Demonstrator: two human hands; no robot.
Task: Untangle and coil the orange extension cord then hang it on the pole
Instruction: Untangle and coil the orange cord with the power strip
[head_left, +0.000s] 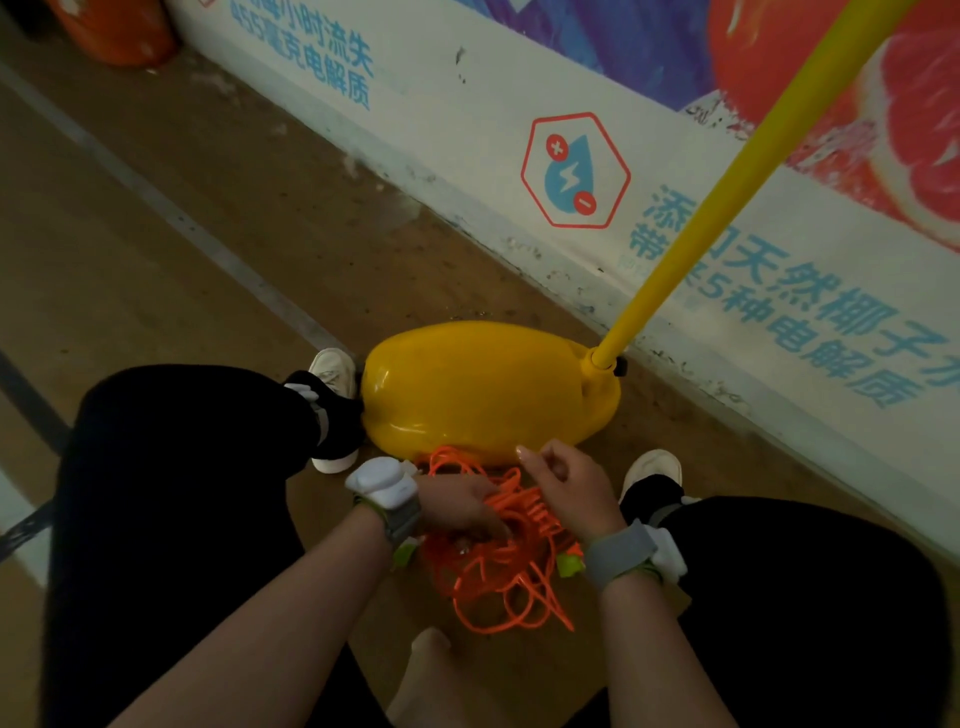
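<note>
Two hands work at the orange extension cord, which lies in a loose tangle on the floor between the person's knees, just near of the yellow base. The left hand reaches in from the left with its fingers curled down into the tangle, gripping strands of the cord. The right hand sits just right of it, above a bunch of loops that run under its palm. Its fingers are curled, with one tip pointing far and left, but whether they actually hold the cord cannot be told. Several loops spill toward the near side and a few reach the near edge of the base. The yellow pole rises from the right end of the base and slants up to the far right, across a printed banner wall. Each wrist carries a strapped white device, the left and the right. One pale shoe rests by the left end of the base, another right of the hands
</note>
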